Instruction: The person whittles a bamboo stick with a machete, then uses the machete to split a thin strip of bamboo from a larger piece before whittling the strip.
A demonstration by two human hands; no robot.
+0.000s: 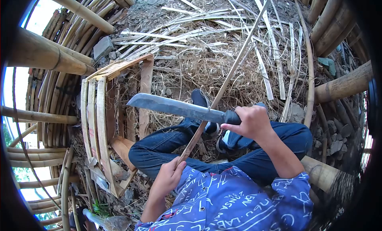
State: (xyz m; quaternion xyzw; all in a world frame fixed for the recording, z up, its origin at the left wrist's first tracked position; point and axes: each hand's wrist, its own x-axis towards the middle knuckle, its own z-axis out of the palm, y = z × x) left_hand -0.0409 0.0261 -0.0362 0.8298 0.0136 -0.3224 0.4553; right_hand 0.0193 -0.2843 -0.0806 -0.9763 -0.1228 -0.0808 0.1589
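Note:
My right hand (250, 121) is closed around the black handle of a machete (175, 106), whose wide blade points left. The blade lies across a long, narrow bamboo strip (232, 69), touching it or just over it. Lower down, my left hand (169, 175) grips the near end of that strip, close to my lap. From there the strip slants up and to the right, its far end near the top of the view. A thin curled shaving stands up at the blade where it crosses the strip.
A slatted wooden crate (102, 119) stands at the left beside my crossed legs. Split strips (274, 59) and shavings (191, 77) cover the ground ahead. Bamboo poles (346, 83) rise on both sides. A grey block (103, 47) lies at upper left, loose stones (338, 141) at right.

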